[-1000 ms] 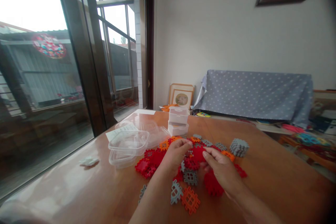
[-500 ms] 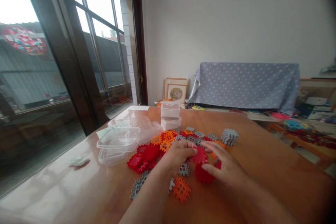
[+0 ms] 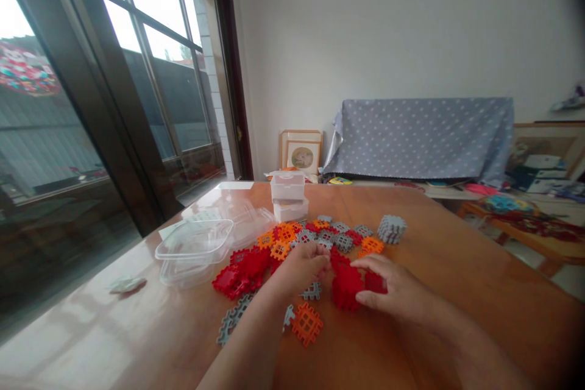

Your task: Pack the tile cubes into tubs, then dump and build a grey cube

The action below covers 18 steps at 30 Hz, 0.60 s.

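A small stack of red interlocking plastic tiles (image 3: 346, 287) stands on the table in front of me. My right hand (image 3: 388, 283) has its thumb and fingertips at the right side of this stack. A separate red tile (image 3: 375, 282) shows between that thumb and fingers. My left hand (image 3: 307, 268) is just left of the stack, fingers curled together; whether anything small is in them is hidden. A grey lattice tile (image 3: 312, 291) lies below it, and an orange lattice tile (image 3: 307, 323) sits nearer me. Loose red tiles (image 3: 247, 268) are heaped left of my left forearm.
Mixed orange, grey and red tiles (image 3: 325, 235) spread beyond my hands. A grey tile stack (image 3: 392, 229) stands at right. Clear plastic tubs (image 3: 194, 244) lie at left, two small boxes (image 3: 289, 209) are stacked behind. A crumpled pale item (image 3: 127, 284) lies far left.
The red tile from my left fingers now appears on top of the red stack. My left hand has drawn slightly left, and my right hand has come against the stack. The view has shifted.
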{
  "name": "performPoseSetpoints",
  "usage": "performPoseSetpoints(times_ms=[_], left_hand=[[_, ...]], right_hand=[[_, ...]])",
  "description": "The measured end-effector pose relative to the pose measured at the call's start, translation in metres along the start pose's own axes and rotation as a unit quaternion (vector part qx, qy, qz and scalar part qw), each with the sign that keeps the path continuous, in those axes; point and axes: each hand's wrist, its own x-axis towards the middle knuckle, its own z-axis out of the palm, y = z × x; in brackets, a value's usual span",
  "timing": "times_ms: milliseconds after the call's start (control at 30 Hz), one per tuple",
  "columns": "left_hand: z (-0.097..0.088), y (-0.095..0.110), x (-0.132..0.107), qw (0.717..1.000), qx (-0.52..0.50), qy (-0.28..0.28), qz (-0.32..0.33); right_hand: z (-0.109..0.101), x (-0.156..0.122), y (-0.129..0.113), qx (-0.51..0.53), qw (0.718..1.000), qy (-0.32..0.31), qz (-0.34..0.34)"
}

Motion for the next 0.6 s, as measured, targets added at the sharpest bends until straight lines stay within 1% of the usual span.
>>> performPoseSetpoints(times_ms=[133, 233, 367, 433, 500, 567, 600], left_hand=[[-0.003, -0.006, 0.002, 0.998, 0.059, 0.000, -0.004], [-0.006, -0.009, 0.003, 0.997, 0.079, 0.002, 0.002], [-0.016, -0.010, 0.005, 0.996, 0.078, 0.034, 0.007], [-0.024, -0.009, 0.006, 0.995, 0.070, 0.065, 0.011], [-0.036, -0.009, 0.009, 0.989, 0.081, 0.120, 0.014], [-0.047, -0.009, 0.011, 0.970, 0.139, 0.197, 0.023], [-0.052, -0.009, 0.012, 0.954, 0.184, 0.234, 0.032]], right_hand=[[0.000, -0.001, 0.000, -0.034, 0.999, -0.027, -0.001], [-0.001, -0.002, -0.002, -0.042, 0.998, -0.047, 0.008], [-0.002, -0.003, 0.000, -0.039, 0.998, -0.038, 0.017], [-0.001, -0.002, 0.003, -0.027, 0.999, -0.031, 0.022], [0.001, -0.001, 0.006, -0.004, 0.999, -0.022, 0.028], [0.005, 0.002, 0.010, 0.026, 0.999, -0.004, 0.036], [0.007, 0.003, 0.012, 0.043, 0.998, 0.007, 0.040]])
